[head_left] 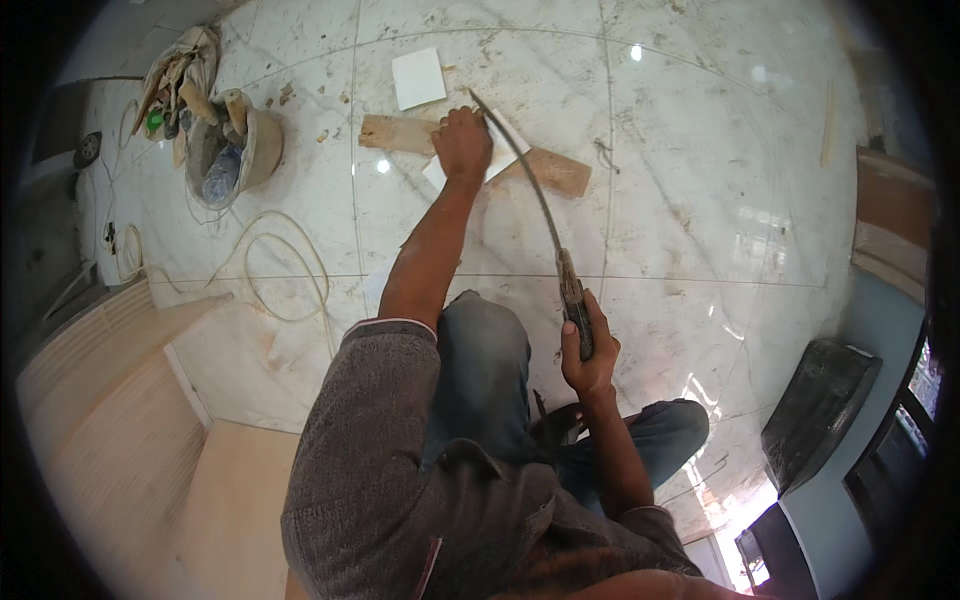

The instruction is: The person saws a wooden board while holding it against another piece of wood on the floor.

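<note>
In the head view, my right hand (590, 355) is wrapped round the dark handle of a handsaw (541, 195). The long, thin blade reaches up and away, looks bent in this view, and passes over the right part of a white flat piece (509, 141). My left hand (464, 147) grips and presses that piece from above, fingers curled beside the blade's tip. Beneath it, a wooden plank (395, 133) lies crosswise on the floor. Whether the teeth touch the white piece I cannot tell. A separate white square (418, 79) lies just beyond the plank.
A bucket (264, 145) stuffed with tools and bags stands far left. A pale hose (312, 262) coils on the tiled floor (700, 220). Stacked panels (100, 350) and a plywood board (240, 490) are near left. A black wrapped bundle (820, 410) is at right.
</note>
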Tool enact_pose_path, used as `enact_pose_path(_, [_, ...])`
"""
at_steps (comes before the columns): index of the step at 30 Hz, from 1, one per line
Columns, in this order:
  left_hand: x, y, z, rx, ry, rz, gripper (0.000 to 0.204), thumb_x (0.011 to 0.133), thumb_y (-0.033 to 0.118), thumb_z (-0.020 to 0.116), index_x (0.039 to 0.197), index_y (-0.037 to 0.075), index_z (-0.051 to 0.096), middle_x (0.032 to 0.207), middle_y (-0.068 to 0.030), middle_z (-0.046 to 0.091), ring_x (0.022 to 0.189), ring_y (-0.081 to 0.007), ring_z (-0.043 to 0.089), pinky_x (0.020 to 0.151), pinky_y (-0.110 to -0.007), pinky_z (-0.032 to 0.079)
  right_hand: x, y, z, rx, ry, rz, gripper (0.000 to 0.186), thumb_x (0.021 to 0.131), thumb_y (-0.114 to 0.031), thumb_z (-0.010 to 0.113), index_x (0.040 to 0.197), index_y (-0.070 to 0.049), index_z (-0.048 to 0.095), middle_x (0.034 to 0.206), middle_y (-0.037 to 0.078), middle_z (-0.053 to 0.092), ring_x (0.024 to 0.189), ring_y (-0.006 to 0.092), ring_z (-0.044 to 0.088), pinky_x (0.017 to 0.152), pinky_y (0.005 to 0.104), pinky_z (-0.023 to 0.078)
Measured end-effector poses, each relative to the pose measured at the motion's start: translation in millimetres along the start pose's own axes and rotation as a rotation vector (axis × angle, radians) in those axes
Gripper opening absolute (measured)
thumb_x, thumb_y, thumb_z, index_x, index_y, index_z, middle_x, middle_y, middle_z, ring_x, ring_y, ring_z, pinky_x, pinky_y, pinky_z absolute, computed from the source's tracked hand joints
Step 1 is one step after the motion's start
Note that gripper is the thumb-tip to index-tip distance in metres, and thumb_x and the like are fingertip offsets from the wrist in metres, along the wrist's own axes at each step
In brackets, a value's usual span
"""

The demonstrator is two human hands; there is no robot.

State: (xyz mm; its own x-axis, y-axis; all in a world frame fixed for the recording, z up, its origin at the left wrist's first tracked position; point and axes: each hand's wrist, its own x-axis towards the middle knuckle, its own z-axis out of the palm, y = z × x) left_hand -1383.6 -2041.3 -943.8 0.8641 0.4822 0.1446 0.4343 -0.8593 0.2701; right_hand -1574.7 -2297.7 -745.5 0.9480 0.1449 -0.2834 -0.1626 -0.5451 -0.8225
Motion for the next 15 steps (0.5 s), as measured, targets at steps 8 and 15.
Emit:
enact_pose_path(8, [-4, -6, -8, -0.019, 0.022, 0.067, 0.021, 0.094, 0.027, 0.049, 0.088, 0.009, 0.057, 0.089, -0.0101, 0.059, 0.089, -0.0297, 0.058, 0.075, -0.047, 0.042, 8, -11, -35, -0.078, -0.092, -0.264, 0.048, 0.086, -0.010, 0.062, 0.129, 0.005, 0.050, 0.095, 0.022, 0.068, 0.079, 0.0246, 0.071, 0.070, 0.0306, 0.054])
enact_pose_path(15, [-11, -4, 0, -0.056, 0.006, 0.046, 0.020, 0.094, 0.026, 0.049, 0.087, 0.009, 0.057, 0.089, -0.0095, 0.058, 0.089, -0.0292, 0.058, 0.074, -0.045, 0.041, 47, 0, -7, -0.192, -0.204, -0.115, 0.051, 0.085, -0.011, 0.063, 0.131, 0.005, 0.048, 0.101, 0.025, 0.066, 0.085, 0.0275, 0.070, 0.075, 0.0329, 0.054])
